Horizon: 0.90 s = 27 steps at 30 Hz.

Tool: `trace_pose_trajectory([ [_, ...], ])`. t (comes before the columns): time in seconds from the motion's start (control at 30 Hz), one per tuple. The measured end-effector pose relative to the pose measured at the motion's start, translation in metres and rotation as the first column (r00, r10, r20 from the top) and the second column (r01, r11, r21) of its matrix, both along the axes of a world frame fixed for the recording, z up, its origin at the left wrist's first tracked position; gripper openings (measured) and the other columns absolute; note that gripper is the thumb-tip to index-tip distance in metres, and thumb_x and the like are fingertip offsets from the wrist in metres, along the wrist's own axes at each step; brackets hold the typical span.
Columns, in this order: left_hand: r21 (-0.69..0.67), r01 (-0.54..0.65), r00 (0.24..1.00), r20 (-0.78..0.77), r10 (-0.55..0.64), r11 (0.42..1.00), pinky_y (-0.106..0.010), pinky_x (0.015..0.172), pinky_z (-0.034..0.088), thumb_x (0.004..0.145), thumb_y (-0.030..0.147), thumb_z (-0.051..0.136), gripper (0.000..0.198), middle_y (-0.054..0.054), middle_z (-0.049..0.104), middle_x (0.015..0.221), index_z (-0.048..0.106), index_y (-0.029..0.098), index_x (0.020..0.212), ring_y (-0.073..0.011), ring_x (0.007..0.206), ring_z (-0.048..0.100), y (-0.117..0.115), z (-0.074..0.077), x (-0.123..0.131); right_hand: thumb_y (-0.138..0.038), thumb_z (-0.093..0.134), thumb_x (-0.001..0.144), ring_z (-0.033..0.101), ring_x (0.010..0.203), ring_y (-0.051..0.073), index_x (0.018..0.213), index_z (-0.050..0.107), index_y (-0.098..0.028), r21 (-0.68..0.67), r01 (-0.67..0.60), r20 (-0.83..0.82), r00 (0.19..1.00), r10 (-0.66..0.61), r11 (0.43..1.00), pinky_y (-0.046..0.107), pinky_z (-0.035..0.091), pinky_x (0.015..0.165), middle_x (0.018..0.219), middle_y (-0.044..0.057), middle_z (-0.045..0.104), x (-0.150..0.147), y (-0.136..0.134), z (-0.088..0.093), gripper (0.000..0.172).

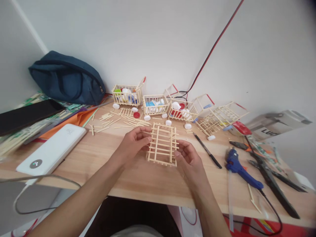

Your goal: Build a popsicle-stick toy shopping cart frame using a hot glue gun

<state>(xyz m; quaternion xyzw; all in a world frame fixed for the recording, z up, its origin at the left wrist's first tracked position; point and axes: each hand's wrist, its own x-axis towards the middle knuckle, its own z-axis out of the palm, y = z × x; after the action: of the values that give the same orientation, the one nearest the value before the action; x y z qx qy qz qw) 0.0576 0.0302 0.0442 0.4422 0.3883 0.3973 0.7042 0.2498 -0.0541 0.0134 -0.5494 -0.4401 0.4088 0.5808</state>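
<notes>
A small frame of thin wooden sticks is held just above the wooden table, in front of me. My left hand pinches its left edge, with fingers curled round the sticks. My right hand grips its lower right corner, thumb on the frame. Loose sticks lie scattered behind the frame.
Several stick carts filled with bottle caps line the wall. A blue glue gun, black pliers and a pen lie to the right. A white power bank, a dark phone and a blue bag sit on the left.
</notes>
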Motion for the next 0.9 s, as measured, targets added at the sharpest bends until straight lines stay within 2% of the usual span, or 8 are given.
trace_pose_trajectory([
  [0.33,0.014,0.003,1.0,-0.015,-0.003,1.0,-0.026,0.07,0.052,0.073,0.03,0.078,0.037,-0.001,0.065,0.086,0.061,0.018,0.103,-0.014,0.08,0.062,0.001,-0.004,-0.001,-0.035,0.068,0.085,0.064,0.107,0.021,0.113,0.058,-0.025,0.001,0.001,-0.003,1.0,-0.001,1.0,0.037,0.051,0.094,0.118,0.008,0.067,-0.002,0.0,0.0,0.032],
  [0.57,0.058,0.0,0.999,-0.05,0.003,0.998,-0.026,0.07,0.05,0.073,0.031,0.077,0.039,-0.002,0.064,0.086,0.06,0.018,0.105,-0.0141,0.08,0.061,0.0,-0.005,0.0,-0.037,0.066,0.087,0.065,0.104,0.021,0.116,0.057,-0.025,-0.003,0.033,0.024,0.999,-0.033,0.999,0.033,0.054,0.084,0.118,0.008,0.067,-0.011,-0.003,0.003,0.032],
  [0.7,0.061,-0.012,0.999,-0.046,0.015,0.998,-0.026,0.072,0.05,0.071,0.03,0.078,0.041,-0.002,0.064,0.088,0.059,0.018,0.106,-0.014,0.081,0.061,-0.001,-0.008,0.0,-0.041,0.066,0.086,0.064,0.105,0.021,0.115,0.058,-0.025,-0.032,0.006,0.013,1.0,-0.005,0.999,0.033,0.052,0.088,0.117,0.007,0.067,-0.007,-0.004,0.004,0.033],
  [0.77,0.055,-0.021,0.999,-0.037,0.023,0.998,-0.025,0.071,0.049,0.071,0.03,0.079,0.042,-0.002,0.064,0.087,0.059,0.018,0.106,-0.0134,0.08,0.061,0.0,-0.008,0.0,-0.044,0.063,0.088,0.064,0.1,0.02,0.113,0.06,-0.024,-0.061,-0.019,0.013,1.0,0.02,0.998,0.032,0.05,0.086,0.112,0.006,0.068,-0.002,-0.004,0.006,0.032],
  [0.9,0.041,-0.035,0.999,-0.018,0.036,0.999,-0.023,0.069,0.049,0.07,0.03,0.08,0.042,0.0,0.064,0.083,0.06,0.018,0.104,-0.0123,0.077,0.06,0.0,-0.009,-0.001,-0.05,0.066,0.084,0.057,0.075,0.014,0.102,0.065,-0.021,-0.13,-0.03,0.077,0.996,0.04,0.991,0.026,0.045,0.067,0.093,0.003,0.067,0.008,0.002,0.016,0.034],
])
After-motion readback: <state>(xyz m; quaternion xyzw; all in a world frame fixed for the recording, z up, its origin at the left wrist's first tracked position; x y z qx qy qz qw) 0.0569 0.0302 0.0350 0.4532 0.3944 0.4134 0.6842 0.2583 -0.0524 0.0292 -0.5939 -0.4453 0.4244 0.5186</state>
